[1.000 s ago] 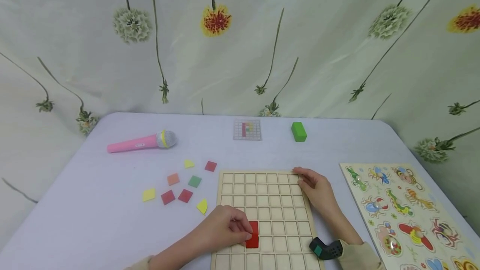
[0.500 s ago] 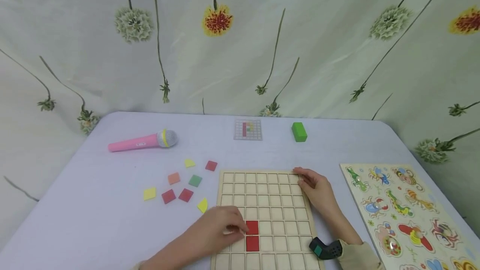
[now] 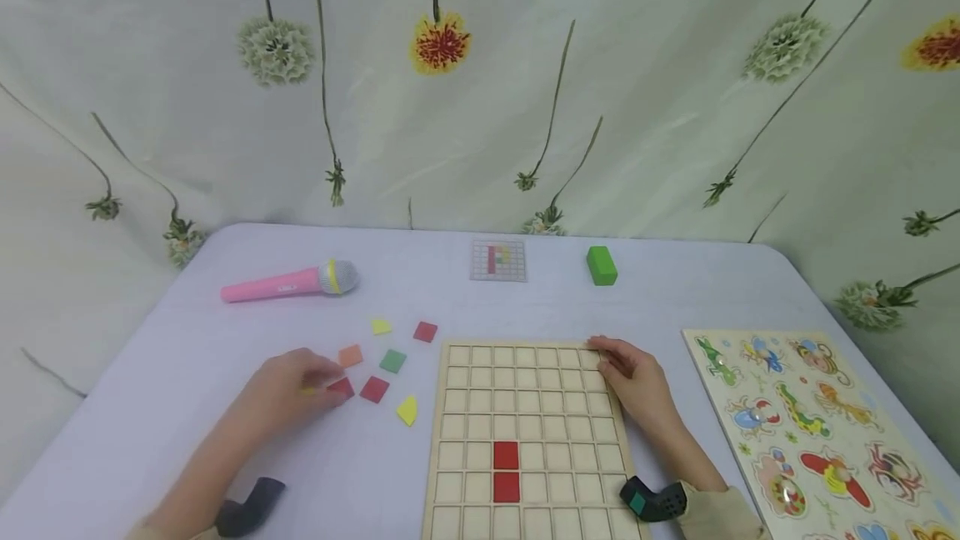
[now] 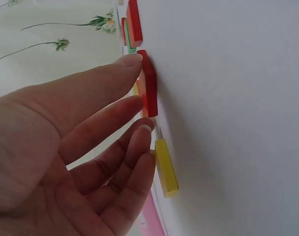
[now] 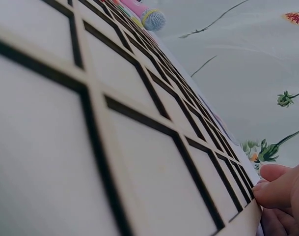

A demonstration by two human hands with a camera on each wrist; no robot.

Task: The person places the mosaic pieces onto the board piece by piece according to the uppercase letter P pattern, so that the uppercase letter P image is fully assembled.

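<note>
My left hand [image 3: 296, 386] is at a red square tile [image 3: 342, 387] on the table, left of the board. In the left wrist view, thumb and index finger meet the edges of this red tile [image 4: 149, 86], while the other fingers curl beside a yellow tile [image 4: 166, 167]. The wooden grid board [image 3: 555, 461] has two red tiles [image 3: 506, 471] seated in neighbouring cells of one column. At the board's far right corner, my right hand [image 3: 637, 382] grips the frame, with the thumb along the edge in the right wrist view.
Loose red, orange, green and yellow pieces [image 3: 392, 361] lie left of the board. Behind stand a pink microphone [image 3: 288, 282], a small pattern card [image 3: 498, 261] and a green block [image 3: 602, 265]. An insect puzzle board [image 3: 810, 432] lies at the right.
My left hand has let go of the red tile in the board and moved left to a loose red tile. My right hand has stayed at the board's corner.
</note>
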